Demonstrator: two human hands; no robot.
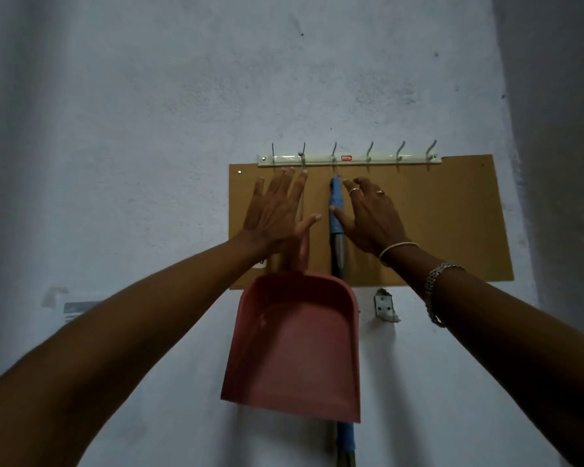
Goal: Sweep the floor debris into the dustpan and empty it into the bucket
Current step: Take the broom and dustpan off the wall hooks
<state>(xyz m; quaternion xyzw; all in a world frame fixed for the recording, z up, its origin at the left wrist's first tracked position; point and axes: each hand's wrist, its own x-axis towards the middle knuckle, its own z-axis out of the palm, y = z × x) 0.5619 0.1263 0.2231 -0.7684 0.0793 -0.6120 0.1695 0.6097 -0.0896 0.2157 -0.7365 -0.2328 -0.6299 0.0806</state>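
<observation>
1. Dustpan (294,348) and broom (337,210) both hang on a pale, mottled wall (149,96) that fills the view.
2. A brown board (452,224) is fixed flat to that wall, behind the tops of both tools.
3. The pink dustpan hangs mouth down, its open side facing out. Its handle runs up over the board toward the second hook from the left, and its pan hangs below the board's lower edge, covering the middle of the broom.
4. The broom hangs just right of the dustpan handle from the third hook, blue grip uppermost, then grey shaft. More blue shows under the pan.
5. A white hook rail (385,159) runs along the board's top edge.
6. The left hand (277,214) is spread wide, fingers straight, in front of the dustpan handle. Whether it touches is unclear.
7. The right hand (371,214), with rings and bracelets, has loosely bent fingers and its thumb lies on the broom's blue grip, not wrapped round it.
8. A small metal bracket (383,306) sits on the wall under the board.
</observation>
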